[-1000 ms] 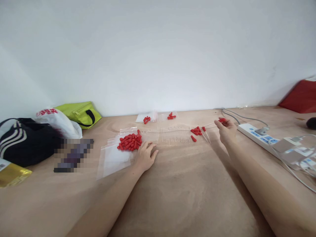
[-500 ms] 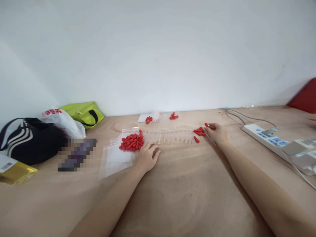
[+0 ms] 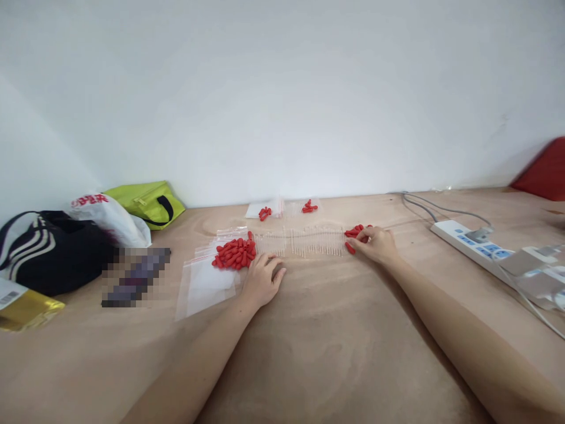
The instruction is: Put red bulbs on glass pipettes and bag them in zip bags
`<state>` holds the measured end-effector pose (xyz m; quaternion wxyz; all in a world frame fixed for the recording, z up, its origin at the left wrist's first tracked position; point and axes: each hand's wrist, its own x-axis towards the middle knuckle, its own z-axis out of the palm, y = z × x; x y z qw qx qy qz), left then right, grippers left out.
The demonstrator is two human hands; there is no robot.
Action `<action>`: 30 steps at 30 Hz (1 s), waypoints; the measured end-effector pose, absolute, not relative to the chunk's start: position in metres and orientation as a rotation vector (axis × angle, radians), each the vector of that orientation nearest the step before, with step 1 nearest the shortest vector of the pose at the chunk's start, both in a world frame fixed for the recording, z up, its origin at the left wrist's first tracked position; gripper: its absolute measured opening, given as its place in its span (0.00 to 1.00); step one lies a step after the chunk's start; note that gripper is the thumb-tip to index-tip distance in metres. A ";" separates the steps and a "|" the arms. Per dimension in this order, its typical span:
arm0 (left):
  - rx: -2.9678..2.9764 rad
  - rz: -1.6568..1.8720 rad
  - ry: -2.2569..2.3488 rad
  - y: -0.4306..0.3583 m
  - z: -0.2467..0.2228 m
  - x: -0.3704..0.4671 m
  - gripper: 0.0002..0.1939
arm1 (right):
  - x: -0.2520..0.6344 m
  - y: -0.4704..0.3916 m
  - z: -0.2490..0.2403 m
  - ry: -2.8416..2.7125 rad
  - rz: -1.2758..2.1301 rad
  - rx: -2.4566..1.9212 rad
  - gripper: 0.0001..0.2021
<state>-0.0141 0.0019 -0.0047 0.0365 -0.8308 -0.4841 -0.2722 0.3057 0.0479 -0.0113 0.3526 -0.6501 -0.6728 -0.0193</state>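
My left hand (image 3: 263, 278) rests on the table with its fingers loosely curved, just right of a large pile of red rubber pieces (image 3: 233, 253) that lies on clear zip bags (image 3: 205, 288). At the right, my right hand (image 3: 375, 242) is over a small group of red pieces (image 3: 354, 231). Its thumb and index finger come together, and whether a piece is between them is hidden. One red piece (image 3: 350, 248) lies by the fingertips. Between my hands, clear thin tubes (image 3: 316, 241) lie side by side in rows.
Behind, two small red groups (image 3: 265, 213) (image 3: 309, 206) lie on clear bags. At left are a black bag (image 3: 62, 253), a white plastic bag (image 3: 110, 218), a green bag (image 3: 148, 203) and a blurred-out object (image 3: 136, 277). A power strip (image 3: 468, 241) with cables sits at right.
My right hand has moved slightly left and down, over the small red group. The red piece that stood up at its fingertips no longer shows there. My left hand has stayed put.
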 end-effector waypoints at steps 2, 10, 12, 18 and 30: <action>-2.530 -0.826 -1.493 0.001 -0.004 -0.014 0.07 | 0.298 0.040 -0.010 -1.828 -0.096 -1.740 0.18; -2.351 -0.866 -1.527 0.005 -0.001 -0.007 0.06 | 0.277 0.032 -0.011 -1.743 -0.172 -1.768 0.13; -2.278 -0.898 -1.546 0.013 0.000 0.000 0.06 | 0.266 0.030 -0.011 -1.713 -0.216 -1.650 0.12; -2.086 -0.774 -1.968 0.049 0.007 0.033 0.08 | 0.217 0.011 -0.010 -2.031 -0.133 -1.285 0.09; -1.964 -0.491 -2.265 0.083 0.016 0.063 0.15 | 0.196 0.003 -0.009 -2.230 -0.116 -1.213 0.08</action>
